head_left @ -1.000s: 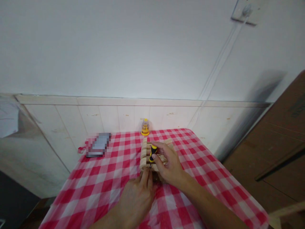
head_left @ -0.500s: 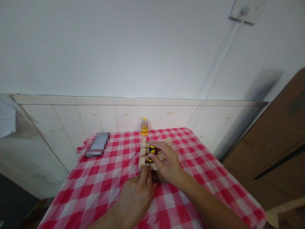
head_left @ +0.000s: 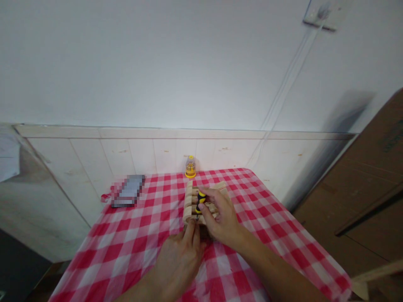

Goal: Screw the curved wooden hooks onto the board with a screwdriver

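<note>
Head view: the right hand held a screwdriver, tip down at the rack on the desk. The left hand touched the rack; I couldn't tell its grip. The board's writing was too blurry.

Pale wall above whitish plank panelling, socket at upper right, brown board below.

Matt wooden rack, plastic-handled screwdriver

Left hand palm-down, fingers forward; right hand in a pinch.
</note>
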A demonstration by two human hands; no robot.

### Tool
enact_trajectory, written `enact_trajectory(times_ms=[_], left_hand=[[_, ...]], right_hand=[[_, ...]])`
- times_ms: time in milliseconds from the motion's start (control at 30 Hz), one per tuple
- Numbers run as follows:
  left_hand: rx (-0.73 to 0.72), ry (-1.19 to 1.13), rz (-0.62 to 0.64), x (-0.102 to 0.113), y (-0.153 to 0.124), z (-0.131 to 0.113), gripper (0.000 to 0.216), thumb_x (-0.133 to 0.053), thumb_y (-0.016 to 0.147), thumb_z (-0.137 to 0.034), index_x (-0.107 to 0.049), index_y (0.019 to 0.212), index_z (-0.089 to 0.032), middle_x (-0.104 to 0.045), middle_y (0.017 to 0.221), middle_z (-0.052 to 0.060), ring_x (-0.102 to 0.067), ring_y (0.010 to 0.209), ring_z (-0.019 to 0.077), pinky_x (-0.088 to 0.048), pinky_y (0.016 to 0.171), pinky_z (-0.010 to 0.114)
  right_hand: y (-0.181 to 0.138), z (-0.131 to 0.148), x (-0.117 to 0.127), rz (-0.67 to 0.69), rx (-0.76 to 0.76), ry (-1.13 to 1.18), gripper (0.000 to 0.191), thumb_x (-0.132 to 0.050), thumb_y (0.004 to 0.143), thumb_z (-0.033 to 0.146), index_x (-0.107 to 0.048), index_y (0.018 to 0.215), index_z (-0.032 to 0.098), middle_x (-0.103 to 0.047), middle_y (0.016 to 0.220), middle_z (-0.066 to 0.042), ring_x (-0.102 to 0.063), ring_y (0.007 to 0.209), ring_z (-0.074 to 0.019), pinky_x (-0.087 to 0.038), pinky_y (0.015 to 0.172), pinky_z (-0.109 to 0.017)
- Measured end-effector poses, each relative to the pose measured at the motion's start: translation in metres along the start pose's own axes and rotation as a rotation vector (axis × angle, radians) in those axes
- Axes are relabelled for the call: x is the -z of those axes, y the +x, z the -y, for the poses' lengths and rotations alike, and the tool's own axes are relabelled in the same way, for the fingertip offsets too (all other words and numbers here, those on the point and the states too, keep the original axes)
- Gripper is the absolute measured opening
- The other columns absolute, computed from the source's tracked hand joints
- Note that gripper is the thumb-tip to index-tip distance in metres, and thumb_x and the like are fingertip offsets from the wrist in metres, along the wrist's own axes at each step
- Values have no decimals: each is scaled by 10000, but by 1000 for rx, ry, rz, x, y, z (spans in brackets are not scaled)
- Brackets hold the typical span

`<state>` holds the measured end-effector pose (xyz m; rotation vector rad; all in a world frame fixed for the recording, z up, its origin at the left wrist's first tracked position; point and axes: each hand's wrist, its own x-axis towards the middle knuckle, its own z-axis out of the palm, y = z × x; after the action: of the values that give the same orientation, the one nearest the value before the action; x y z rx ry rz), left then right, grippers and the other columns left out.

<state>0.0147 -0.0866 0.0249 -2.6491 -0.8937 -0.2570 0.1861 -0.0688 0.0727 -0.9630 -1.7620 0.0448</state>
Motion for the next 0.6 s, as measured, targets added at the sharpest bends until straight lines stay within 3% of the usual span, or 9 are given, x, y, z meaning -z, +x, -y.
enact_trajectory(times_ms=[333, 600], left_hand=[[25, 17, -34, -3, -1, 0, 321, -471, 1027, -111, -730, 1208, -167, -658, 1319, 231, -751, 941, 277, -655, 711, 408], [41, 24, -69, -6, -1, -1, 292, -517, 1008, -110, -725, 1212, -137, -676, 1308, 230, -756, 919, 268, -654, 713, 382]], right_hand=[[0, -2, -3, -5, 40, 9, 445, -624, 947, 112, -609, 1354, 290, -765, 1258, -77, -743, 1147, -229, -623, 984, -384], [0, -6, -4, -20, 28, -2, 403, -660, 952, 147, -628, 1325, 294, -772, 1222, -78, -749, 1110, -239, -634, 960, -405]])
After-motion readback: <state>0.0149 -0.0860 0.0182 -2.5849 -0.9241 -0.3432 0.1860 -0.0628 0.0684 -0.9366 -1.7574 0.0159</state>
